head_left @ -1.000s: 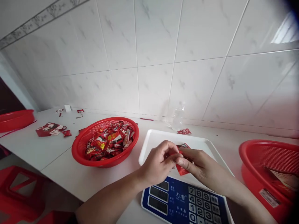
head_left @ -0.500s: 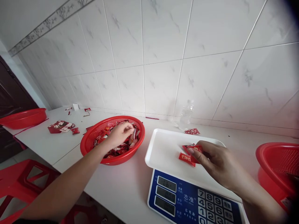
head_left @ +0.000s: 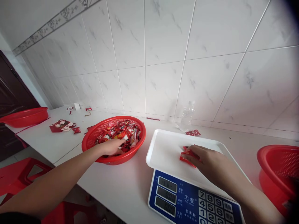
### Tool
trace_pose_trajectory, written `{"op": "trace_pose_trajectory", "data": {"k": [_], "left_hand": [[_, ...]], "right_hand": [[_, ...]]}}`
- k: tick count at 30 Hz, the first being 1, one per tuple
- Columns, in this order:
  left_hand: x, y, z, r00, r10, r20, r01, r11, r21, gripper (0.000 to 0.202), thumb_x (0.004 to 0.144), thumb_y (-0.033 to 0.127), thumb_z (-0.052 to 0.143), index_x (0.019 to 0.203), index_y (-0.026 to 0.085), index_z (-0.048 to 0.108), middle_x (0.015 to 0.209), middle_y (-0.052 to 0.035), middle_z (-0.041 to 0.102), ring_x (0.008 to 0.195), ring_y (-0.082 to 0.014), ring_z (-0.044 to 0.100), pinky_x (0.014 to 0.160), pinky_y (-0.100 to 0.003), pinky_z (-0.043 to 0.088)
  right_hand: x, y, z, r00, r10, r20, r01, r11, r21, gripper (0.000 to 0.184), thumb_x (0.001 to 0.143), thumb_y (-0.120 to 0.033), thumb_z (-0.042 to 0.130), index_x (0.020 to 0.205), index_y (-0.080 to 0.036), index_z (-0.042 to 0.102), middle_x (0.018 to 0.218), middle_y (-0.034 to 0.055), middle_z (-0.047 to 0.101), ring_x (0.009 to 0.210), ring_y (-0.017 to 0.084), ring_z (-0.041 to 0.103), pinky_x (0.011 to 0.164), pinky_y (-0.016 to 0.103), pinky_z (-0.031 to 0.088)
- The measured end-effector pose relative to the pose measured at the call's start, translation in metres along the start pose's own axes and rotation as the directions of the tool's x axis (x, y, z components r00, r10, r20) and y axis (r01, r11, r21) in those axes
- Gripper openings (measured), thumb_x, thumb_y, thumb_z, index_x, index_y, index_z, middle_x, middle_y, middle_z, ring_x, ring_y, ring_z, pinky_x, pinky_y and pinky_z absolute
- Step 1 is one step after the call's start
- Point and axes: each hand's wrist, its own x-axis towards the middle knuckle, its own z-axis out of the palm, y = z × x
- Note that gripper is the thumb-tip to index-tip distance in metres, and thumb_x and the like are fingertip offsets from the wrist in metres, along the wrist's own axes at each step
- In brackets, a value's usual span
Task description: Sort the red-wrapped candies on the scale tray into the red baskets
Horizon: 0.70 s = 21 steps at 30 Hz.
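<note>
My left hand (head_left: 113, 147) reaches into a red perforated basket (head_left: 84, 143). Its visible fingers are apart among red wrapped candies (head_left: 119, 132), with the tips partly buried. On the right, my right hand (head_left: 202, 157) is low over the white tray (head_left: 161, 146) of a weighing scale (head_left: 184, 199). Its fingers are closed on a red wrapped candy (head_left: 188, 155), and other red wrapping shows beside and beneath it. My own fingers cover part of these wrappers.
A clear plastic bottle (head_left: 187, 115) and a patterned red packet (head_left: 193, 133) stand behind the tray. Another red basket (head_left: 275, 155) is at far right, and a red basin (head_left: 25, 116) at far left. Red stools (head_left: 25, 174) are below the table's front edge.
My left hand has moved from the basket's far side towards its near side, lower among the candies. My right hand has lowered with the candy onto the tray, slightly leftward.
</note>
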Motion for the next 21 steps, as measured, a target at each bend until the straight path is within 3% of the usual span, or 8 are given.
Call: {"op": "trace_pose_trajectory", "data": {"k": [3, 7, 10, 14, 17, 21], "left_hand": [[0.0, -0.002, -0.007, 1.0, 0.018, 0.021, -0.016, 0.994, -0.105, 0.021, 0.074, 0.038, 0.065, 0.087, 0.023, 0.063, 0.086, -0.0035, 0.069, 0.078, -0.0243, 0.063, 0.066, -0.028, 0.043], [-0.005, -0.006, -0.021, 0.998, 0.041, -0.043, -0.051, 0.961, -0.273, 0.026, 0.078, 0.048, 0.063, 0.079, 0.022, 0.059, 0.083, -0.001, 0.064, 0.079, -0.0218, 0.057, 0.067, -0.027, 0.041], [-0.009, -0.009, -0.03, 0.996, 0.026, -0.085, -0.06, 0.904, -0.423, 0.031, 0.08, 0.051, 0.063, 0.089, 0.021, 0.061, 0.083, -0.0001, 0.06, 0.075, -0.0188, 0.054, 0.065, -0.026, 0.042], [-0.012, -0.007, -0.034, 0.994, 0.036, -0.107, -0.094, 0.786, -0.611, 0.04, 0.081, 0.051, 0.065, 0.105, 0.019, 0.062, 0.095, -0.0035, 0.06, 0.077, -0.0169, 0.055, 0.07, -0.03, 0.048], [-0.013, 0.008, -0.027, 0.991, 0.07, -0.114, -0.13, 0.703, -0.699, 0.042, 0.084, 0.05, 0.063, 0.114, 0.021, 0.061, 0.106, -0.006, 0.06, 0.08, -0.0163, 0.057, 0.075, -0.032, 0.05], [-0.015, 0.048, -0.007, 0.977, 0.146, -0.158, -0.212, 0.532, -0.82, 0.04, 0.086, 0.043, 0.065, 0.119, 0.022, 0.061, 0.107, -0.0063, 0.065, 0.091, -0.0191, 0.06, 0.076, -0.03, 0.051]], "right_hand": [[-0.001, -0.001, -0.001, 1.0, 0.005, 0.021, -0.004, 1.0, -0.008, 0.043, 0.093, -0.051, 0.042, 0.059, -0.024, 0.038, 0.053, 0.0004, 0.058, 0.045, 0.017, 0.051, 0.045, 0.027, 0.032], [-0.002, -0.001, -0.001, 0.999, -0.02, 0.046, 0.02, 1.0, -0.005, 0.035, 0.093, -0.046, 0.046, 0.066, -0.024, 0.048, 0.063, 0.0021, 0.065, 0.053, 0.02, 0.059, 0.049, 0.028, 0.037], [-0.002, 0.002, 0.003, 0.995, -0.054, 0.08, 0.053, 0.998, 0.024, 0.028, 0.094, -0.04, 0.045, 0.074, -0.025, 0.057, 0.075, 0.0037, 0.07, 0.058, 0.022, 0.063, 0.051, 0.03, 0.04], [-0.002, 0.005, 0.009, 0.994, -0.052, 0.094, 0.05, 0.999, 0.02, 0.022, 0.092, -0.03, 0.045, 0.085, -0.025, 0.064, 0.073, 0.0029, 0.072, 0.056, 0.022, 0.065, 0.049, 0.03, 0.041], [0.001, 0.006, 0.01, 0.997, -0.029, 0.071, 0.028, 1.0, 0.009, 0.023, 0.09, -0.028, 0.045, 0.094, -0.024, 0.067, 0.082, 0.0056, 0.074, 0.064, 0.024, 0.068, 0.05, 0.031, 0.044], [0.001, -0.001, 0.004, 1.0, -0.012, 0.0, 0.012, 0.999, 0.03, 0.027, 0.093, -0.032, 0.045, 0.105, -0.022, 0.067, 0.106, 0.0109, 0.073, 0.093, 0.029, 0.069, 0.065, 0.038, 0.052]]}}
